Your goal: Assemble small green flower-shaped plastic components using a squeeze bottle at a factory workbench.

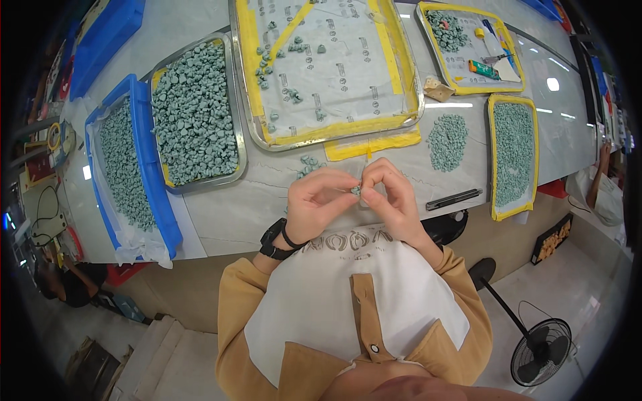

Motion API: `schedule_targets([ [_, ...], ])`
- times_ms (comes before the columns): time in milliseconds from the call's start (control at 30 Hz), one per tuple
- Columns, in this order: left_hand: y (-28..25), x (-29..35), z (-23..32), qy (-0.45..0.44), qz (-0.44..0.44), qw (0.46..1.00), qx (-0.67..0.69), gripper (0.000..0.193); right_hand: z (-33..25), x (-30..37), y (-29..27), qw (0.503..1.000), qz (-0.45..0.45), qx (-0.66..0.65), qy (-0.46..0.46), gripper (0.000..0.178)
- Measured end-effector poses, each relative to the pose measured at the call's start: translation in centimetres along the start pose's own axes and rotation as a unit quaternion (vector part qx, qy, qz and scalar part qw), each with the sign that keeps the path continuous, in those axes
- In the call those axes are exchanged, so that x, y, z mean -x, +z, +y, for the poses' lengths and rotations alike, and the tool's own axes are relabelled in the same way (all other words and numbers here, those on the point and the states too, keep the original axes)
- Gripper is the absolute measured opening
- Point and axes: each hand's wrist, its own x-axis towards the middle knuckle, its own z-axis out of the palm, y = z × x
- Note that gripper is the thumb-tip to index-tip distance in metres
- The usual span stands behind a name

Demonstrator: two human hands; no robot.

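My left hand (313,204) and my right hand (392,200) meet over the near edge of the table. Between their fingertips is a small grey-green stone-like piece (356,191), pinched from both sides and partly hidden by the fingers. A few similar pieces (309,164) lie on the table just beyond my left hand. Past my right hand is a loose heap of smaller green bits (447,142). A dark, slim pen-like tool (454,199) rests to the right of that hand, near the table edge.
Ahead stands a large metal tray (267,144) with yellow-taped edges, holding scattered pieces. At left are a full metal tray (239,150) and a blue tray (148,160). To the right are a yellow-edged tray (496,207) and a tool tray (461,88). A black fan (540,351) stands on the floor.
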Motion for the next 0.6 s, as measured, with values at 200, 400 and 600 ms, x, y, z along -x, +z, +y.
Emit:
schedule_targets([
  [200,0.0,0.0,0.0,0.043,-0.009,0.995,-0.088,0.027,-0.4,-0.3,-0.1,0.999,0.013,0.043,0.009,0.012],
  [400,0.2,0.1,-0.4,0.065,0.018,0.995,-0.068,0.025,-0.6,-0.4,0.3,0.989,0.055,0.125,-0.051,0.011],
  [600,0.1,0.1,-0.4,0.009,0.029,0.998,0.052,0.024,-1.2,-0.5,0.0,0.968,0.079,0.189,-0.143,0.017],
])
